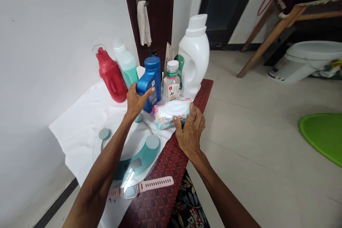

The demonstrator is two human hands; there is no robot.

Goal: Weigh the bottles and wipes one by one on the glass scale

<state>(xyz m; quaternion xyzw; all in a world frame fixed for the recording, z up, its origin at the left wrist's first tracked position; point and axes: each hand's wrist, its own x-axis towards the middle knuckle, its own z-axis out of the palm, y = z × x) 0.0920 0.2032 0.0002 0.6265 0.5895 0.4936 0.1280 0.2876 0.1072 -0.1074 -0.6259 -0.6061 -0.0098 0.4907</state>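
Observation:
My left hand (137, 100) is closed on the lower left side of a blue bottle (153, 78), which stands upright among other bottles. With thumb in front and fingers round the far end, my right hand (191, 130) grips a pack of wet wipes (172, 113) lying lid up near the table's edge. Just behind the pack stands a clear jar with a white cap (171, 83). A round glass bathroom scale (125, 146) lies under my left forearm, partly hidden by it. In front of the scale rests a pink-strapped smartwatch (130, 191).
A red bottle (111, 74) and a green-liquid bottle (127, 62) stand at the back left. A large white jug (196, 53) stands at the back right. White cloth (77, 124) covers part of the red patterned table (157, 199). A green mat (323, 135) lies rightward.

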